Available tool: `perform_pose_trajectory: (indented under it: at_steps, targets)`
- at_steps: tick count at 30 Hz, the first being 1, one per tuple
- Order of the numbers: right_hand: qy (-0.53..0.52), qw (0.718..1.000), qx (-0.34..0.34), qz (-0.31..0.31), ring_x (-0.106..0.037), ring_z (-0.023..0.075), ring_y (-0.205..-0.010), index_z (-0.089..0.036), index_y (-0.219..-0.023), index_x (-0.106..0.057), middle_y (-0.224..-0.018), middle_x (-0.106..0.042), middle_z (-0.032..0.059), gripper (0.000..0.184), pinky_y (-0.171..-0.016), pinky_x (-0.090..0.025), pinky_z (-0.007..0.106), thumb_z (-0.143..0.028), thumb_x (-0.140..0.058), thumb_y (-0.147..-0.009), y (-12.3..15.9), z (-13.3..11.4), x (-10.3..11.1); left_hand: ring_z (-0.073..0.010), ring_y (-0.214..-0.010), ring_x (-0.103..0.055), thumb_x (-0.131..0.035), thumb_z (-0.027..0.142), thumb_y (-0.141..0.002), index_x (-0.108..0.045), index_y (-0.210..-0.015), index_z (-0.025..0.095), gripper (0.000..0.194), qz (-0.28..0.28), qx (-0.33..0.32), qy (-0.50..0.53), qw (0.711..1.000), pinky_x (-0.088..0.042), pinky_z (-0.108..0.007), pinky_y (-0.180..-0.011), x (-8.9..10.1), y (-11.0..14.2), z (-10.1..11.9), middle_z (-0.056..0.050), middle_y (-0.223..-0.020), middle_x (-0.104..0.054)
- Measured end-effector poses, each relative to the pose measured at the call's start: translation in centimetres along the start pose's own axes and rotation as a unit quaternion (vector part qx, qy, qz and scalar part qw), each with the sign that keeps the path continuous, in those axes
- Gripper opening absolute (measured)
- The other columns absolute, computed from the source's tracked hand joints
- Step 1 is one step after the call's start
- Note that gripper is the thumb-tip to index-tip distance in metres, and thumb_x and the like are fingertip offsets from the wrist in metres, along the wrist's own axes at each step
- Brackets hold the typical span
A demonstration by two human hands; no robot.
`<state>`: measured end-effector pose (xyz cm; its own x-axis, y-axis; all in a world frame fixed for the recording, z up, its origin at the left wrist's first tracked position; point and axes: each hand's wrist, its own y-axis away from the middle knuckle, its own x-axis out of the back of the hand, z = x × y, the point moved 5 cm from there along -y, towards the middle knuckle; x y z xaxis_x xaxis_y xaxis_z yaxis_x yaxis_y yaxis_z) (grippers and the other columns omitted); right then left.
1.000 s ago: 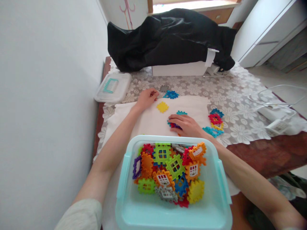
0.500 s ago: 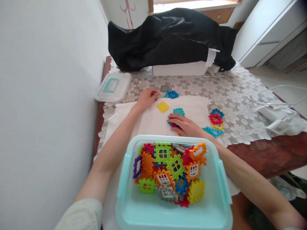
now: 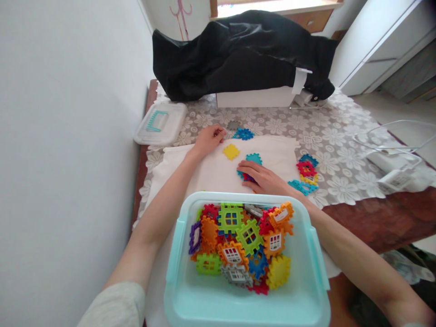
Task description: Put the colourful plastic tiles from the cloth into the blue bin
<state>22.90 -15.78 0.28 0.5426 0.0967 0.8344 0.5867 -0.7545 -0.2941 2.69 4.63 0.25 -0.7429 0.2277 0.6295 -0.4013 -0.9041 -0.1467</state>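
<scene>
Shows only a slight recent change, with the teal toothed piece point(image 3: 254, 158) out a little farther from under the right hand point(image 3: 265, 178) than a second ago; leaves its far edge and teeth in plainer view, and so, by judgement, easier to tell from the cluster point(image 3: 249, 177) below the fingers. Lies on the white cloth point(image 3: 211, 179), toward the right end of its far half, well in from the left edge of the tabletop point(image 3: 141, 170); turns one toothed edge to the far side; looks nearly square, with no clear long axis, a corner being hidden by the right hand.

Spreads the right hand's fingers loosely, half bent and pointing left, over red, purple and teal parts of the cluster; cannot tell of a firm grasp. Curls the left hand point(image 3: 208, 140) inward at the cloth's far edge, just beside the gray piece point(image 3: 233, 125); cannot tell of anything between its fingertips.

Sets the yellow piece point(image 3: 231, 151) between both hands, corners out like a diamond; keeps the blue piece point(image 3: 244, 134) at the cloth's far edge; has the red piece point(image 3: 306, 169) past the cloth's right edge; holds many mixed pieces in the aqua tub point(image 3: 247, 313), long side running left to right.
</scene>
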Motion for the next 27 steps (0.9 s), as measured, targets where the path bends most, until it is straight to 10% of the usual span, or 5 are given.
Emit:
perform_pose_trajectory:
  at_steps: [27]
  targets:
    - [-0.019,1.000,-0.025,0.003,-0.065,0.0297,-0.151,-0.020,-0.151,-0.068,-0.161,-0.065,0.0169,0.040,-0.128,-0.058,0.052,-0.036,-0.059,-0.115,0.14,0.05,0.40,-0.0183,-0.077,-0.066,-0.062,0.035,-0.107,-0.074,-0.106,0.019,0.020,-0.002,0.018,0.005,1.000,-0.046,-0.030,-0.072,-0.12,0.02,0.24,-0.007,-0.085,-0.076]
